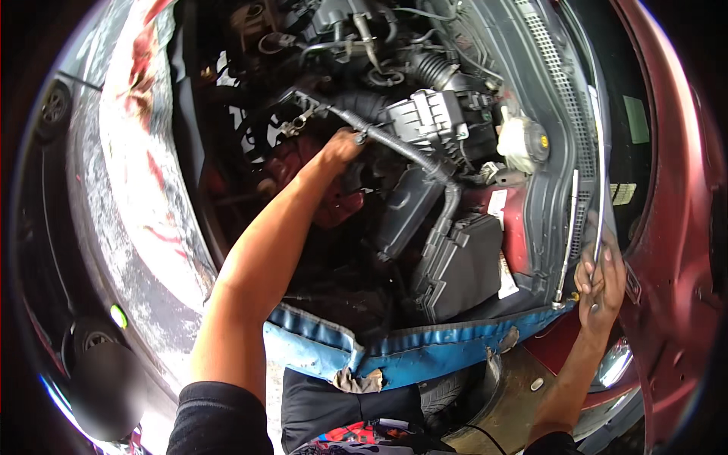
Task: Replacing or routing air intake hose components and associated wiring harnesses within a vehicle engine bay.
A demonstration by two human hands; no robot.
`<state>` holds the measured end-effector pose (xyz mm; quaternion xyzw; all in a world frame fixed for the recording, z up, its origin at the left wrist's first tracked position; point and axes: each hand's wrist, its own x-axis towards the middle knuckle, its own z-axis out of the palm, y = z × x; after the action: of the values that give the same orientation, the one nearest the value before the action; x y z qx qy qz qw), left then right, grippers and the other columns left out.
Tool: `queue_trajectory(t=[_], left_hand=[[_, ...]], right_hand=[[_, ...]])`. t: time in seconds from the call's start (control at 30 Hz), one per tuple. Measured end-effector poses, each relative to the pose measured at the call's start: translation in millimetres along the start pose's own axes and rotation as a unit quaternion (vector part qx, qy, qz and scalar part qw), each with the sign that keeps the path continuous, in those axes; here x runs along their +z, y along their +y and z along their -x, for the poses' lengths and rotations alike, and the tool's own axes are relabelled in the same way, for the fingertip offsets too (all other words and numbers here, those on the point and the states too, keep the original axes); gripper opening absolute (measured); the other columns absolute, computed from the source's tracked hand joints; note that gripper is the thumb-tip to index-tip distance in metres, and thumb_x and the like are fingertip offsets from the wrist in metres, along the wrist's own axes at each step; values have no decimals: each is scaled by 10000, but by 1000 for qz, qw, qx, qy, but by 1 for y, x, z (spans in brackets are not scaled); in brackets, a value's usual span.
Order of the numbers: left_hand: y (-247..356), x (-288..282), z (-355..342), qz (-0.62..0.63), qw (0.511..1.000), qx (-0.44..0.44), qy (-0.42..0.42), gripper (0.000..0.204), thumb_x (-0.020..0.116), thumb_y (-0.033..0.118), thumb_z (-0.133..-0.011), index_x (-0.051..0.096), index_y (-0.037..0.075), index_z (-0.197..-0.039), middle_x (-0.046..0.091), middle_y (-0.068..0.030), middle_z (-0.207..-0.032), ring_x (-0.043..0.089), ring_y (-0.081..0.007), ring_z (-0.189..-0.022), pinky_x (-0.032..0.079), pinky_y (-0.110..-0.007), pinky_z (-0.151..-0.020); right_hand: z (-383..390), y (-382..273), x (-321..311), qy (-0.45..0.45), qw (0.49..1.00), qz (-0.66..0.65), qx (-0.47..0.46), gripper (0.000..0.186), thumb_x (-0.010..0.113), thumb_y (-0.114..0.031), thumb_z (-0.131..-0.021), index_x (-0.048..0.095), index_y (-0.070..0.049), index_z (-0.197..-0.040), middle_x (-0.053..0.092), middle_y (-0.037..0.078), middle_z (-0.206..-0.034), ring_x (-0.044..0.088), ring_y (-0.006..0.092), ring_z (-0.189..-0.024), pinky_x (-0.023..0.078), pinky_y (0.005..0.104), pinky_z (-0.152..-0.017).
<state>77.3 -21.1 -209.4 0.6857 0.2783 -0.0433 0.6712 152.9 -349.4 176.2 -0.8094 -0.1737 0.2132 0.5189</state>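
Observation:
My left hand (343,148) reaches into the engine bay beneath a black corrugated cable harness (400,151), its fingers mostly hidden at a small fitting on it. A bracket with metal clamps (301,114) hangs nearby, left of the black slatted housing (421,114). At the right edge of the bay, my right hand (601,280) has its fingers wrapped round a long thin metal rod (599,197). A shorter pale rod (566,235) lies just left of it. A white reservoir (519,152) and a black lidded box (462,265) sit between my two hands.
A blue torn fender cover (440,353) drapes the near edge, and a stained pale cover (140,189) lies along the left. Red bodywork (671,227) borders the right. Another dark car (61,227) stands at far left, with a blurred shape before it.

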Motion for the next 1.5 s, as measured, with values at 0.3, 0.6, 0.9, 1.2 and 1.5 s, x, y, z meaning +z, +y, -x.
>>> queue_trajectory(t=[0.3,0.6,0.9,1.2,1.5], left_hand=[[2,28,-17,93,993,-73,-4,405,742,373,-771,707,34,-991,667,-78,-887,563,-158,-796,461,-349,-678],[15,-19,3,36,997,-41,49,510,801,314,-715,658,-79,-1008,665,-138,-980,572,-194,-865,466,-363,-757],[25,-21,18,10,997,-58,47,566,767,418,-749,661,-74,-1007,655,-167,-1012,591,-223,-918,474,-392,-799],[35,-25,19,-181,982,-43,-41,452,471,532,-911,596,250,-1241,582,-95,-1268,528,-283,-1180,425,-365,-976],[16,-10,3,40,996,-14,76,470,793,339,-716,691,-69,-926,657,-143,-935,576,-202,-859,459,-371,-752]], right_hand=[[-90,-5,97,-214,958,148,120,533,562,-217,-873,461,40,-1329,576,38,-920,359,2,-597,247,140,-450],[-143,-10,162,-324,904,271,72,369,535,-266,-911,622,-27,-1178,582,-17,-737,341,-17,-506,232,144,-385],[-158,-14,189,-319,817,475,-67,395,568,-387,-895,669,-33,-1039,606,40,-721,470,88,-552,405,238,-536],[-160,-25,209,-228,768,527,-283,396,481,-374,-962,621,-35,-1114,625,104,-1064,593,176,-821,522,268,-659],[-220,25,186,-365,903,-206,91,560,377,-460,-992,570,63,-1043,579,211,-1059,505,197,-752,452,246,-581]])
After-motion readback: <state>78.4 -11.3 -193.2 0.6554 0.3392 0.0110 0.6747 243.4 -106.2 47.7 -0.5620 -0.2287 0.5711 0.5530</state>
